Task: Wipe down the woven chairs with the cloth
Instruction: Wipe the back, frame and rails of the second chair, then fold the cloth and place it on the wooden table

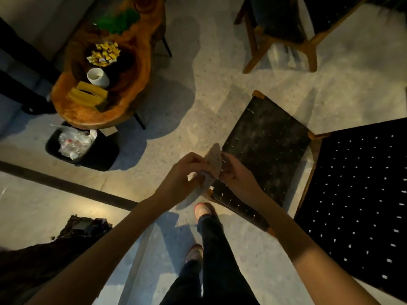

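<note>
speckled pale floor (220, 89) fills most of the view. biggest item is the chair (312, 150) at right, with a wood frame and two black woven panels joined at the frame. the dotted panel (352, 194) is at far right, light showing through the weave gaps. the dusty panel (266, 150) is centre-right, with grey smears all over it. can't tell which is seat and which is back.

wood slab table (88, 122) is upper left, on thin dark legs. far chair (279, 25) is at top right, dark seat, wood legs, well apart from the near one. black bin (103, 155) sits on the floor just beside the table's near edge, crumpled clear plastic inside.

both bare arms reach in from the bottom and meet at centre. left hand (184, 170) has its fingers curled, pinching the cloth's left side. right hand (236, 173) pinches the right side, thumb on top. cloth (213, 164) is small, grey and folded, held up between the two hands. in view it overlaps the dusty panel's near-left edge. can't tell if it touches the weave.

dark trouser legs are below, one shoe (203, 210) forward, next to the chair's corner. on the table: yellow box (89, 94), white cup (98, 77) just beside it, and a pile of yellow packets (104, 54) behind the cup.
</note>
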### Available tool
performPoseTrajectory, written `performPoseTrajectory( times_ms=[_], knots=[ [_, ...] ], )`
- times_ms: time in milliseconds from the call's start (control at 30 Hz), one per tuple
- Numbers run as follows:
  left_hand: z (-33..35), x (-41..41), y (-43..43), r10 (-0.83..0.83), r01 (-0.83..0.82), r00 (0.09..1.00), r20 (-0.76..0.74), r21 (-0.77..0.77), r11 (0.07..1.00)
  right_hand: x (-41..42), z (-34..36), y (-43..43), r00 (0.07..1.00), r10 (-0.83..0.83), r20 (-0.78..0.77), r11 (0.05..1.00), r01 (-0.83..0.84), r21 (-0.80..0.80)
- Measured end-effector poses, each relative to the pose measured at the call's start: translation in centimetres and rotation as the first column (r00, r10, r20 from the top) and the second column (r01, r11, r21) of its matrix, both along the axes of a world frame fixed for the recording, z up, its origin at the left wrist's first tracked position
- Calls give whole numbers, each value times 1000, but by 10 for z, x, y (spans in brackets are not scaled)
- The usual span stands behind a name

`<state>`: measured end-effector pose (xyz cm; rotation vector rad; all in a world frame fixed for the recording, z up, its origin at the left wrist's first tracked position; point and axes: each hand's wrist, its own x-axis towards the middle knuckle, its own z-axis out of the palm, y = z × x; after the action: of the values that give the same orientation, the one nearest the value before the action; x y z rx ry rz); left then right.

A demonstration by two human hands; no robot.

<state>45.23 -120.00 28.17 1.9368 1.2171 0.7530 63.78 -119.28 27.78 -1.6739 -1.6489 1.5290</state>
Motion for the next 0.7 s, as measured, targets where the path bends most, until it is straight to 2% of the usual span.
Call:
performPoseTrajectory(
  times_ms=[67, 167, 267, 367, 467, 567, 700],
  knots=[
    [4, -2, 20, -2, 2, 1000, 19, -21, 1000, -10, -1, 32, 1000, -7, 24, 998, 5, 66],
    [10, -8, 51, 47, -35, 990, 136, -95, 995, -17, 1, 75, 994, 37, 101, 986, -53, 159],
    [8, -15, 85, 202, -164, 967, 158, -224, 961, -25, 7, 115, 998, 17, 67, 980, -30, 196],
    [7, -25, 121, 287, -214, 942, 175, -347, 913, -38, 10, 149, 1000, 22, -17, 975, -18, 222],
    [4, -41, 157, 294, -218, 940, 172, -359, 907, -59, 11, 182, 999, -33, -39, 990, 38, 135],
    [2, -63, 197, 282, -214, 951, 123, -395, 894, -81, 7, 219, 995, -93, 36, 960, 80, 267],
    [-4, -106, 265, 275, -235, 959, 67, -358, 904, -111, 2, 275, 986, -146, 86, 938, 110, 330]
  ],
)
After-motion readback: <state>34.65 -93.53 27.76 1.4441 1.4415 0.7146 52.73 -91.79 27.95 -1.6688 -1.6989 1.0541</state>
